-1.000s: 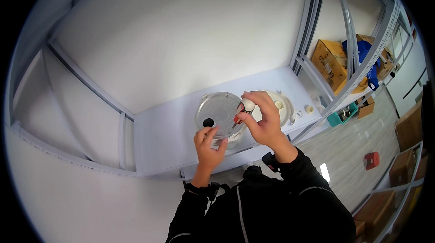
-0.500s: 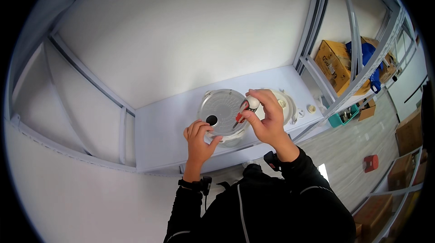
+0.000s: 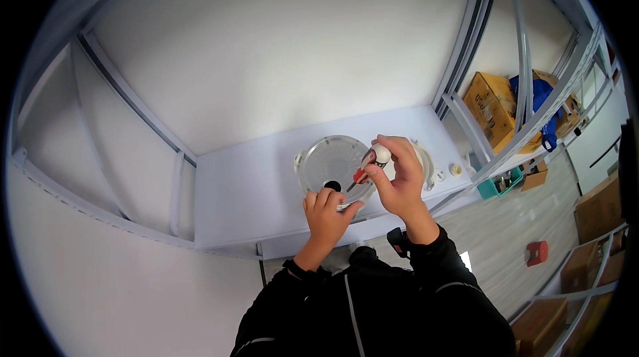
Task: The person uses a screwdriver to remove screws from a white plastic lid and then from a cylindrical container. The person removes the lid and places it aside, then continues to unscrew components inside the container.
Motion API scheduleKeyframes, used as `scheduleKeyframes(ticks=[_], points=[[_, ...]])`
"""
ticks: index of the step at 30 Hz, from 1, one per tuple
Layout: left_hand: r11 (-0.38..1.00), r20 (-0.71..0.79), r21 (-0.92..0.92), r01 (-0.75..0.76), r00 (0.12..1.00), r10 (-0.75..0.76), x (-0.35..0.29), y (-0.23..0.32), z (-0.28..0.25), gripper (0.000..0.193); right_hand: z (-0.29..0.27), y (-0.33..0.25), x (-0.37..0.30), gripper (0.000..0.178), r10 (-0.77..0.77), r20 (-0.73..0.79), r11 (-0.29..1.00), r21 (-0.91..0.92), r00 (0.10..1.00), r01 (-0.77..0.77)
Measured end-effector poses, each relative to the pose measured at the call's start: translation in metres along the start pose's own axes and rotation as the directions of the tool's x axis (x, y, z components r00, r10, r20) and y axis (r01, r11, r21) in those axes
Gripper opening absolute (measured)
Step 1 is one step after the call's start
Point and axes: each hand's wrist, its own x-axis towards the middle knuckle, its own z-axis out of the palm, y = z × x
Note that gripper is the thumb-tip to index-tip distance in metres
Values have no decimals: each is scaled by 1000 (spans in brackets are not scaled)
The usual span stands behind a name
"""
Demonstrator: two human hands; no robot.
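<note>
Seen from above at a pale counter [image 3: 253,190] inside a grey metal frame. Left hand [image 3: 327,214] curled, fingertips pinching near rim of a round clear plastic disc [image 3: 329,164] at approx. 6 o'clock of that disc, w/ a small pale piece under thumb; can't tell what it was. Right hand [image 3: 399,180] closed around a small screwdriver [image 3: 366,169] w/ white cap & red collar, held tilted, tip pointed down toward 7 o'clock, close to a dark hole [image 3: 332,186] in disc. Whether tip touched disc: can't tell. Disc lay flat at centre of counter, just ahead of both hands. Round white part [image 3: 426,160] partly hidden behind right hand at 3 o'clock of disc; small pale cap [image 3: 455,170] further out, near counter edge. Beyond frame at 2 o'clock: cardboard boxes [image 3: 489,107] & a blue bag [image 3: 542,100] on floor. Teal bin [image 3: 500,185] below counter edge, red object [image 3: 536,252] on floor at 4 o'clock. Black sleeves in at bottom.
</note>
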Motion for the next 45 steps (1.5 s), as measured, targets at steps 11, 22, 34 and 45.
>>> scheduleKeyframes(ticks=[11, 22, 34, 45], points=[[978, 91, -209, -21, 995, 41, 1, -22, -22, 20, 6, -5, 1, 50, -60, 107, 998, 16, 992, 59], [985, 139, -170, 26, 990, -3, 0, -18, -28, 18, 7, -15, -3, 53, -67, 155, 998, 4, 986, 68], [988, 166, -129, 85, 984, -63, -4, -18, -28, 15, 8, -14, -7, 53, -70, 157, 997, -3, 985, 72], [977, 169, -140, 163, 976, -139, -11, -17, -25, 14, 6, -25, 1, 49, -19, 290, 998, 67, 957, 0]])
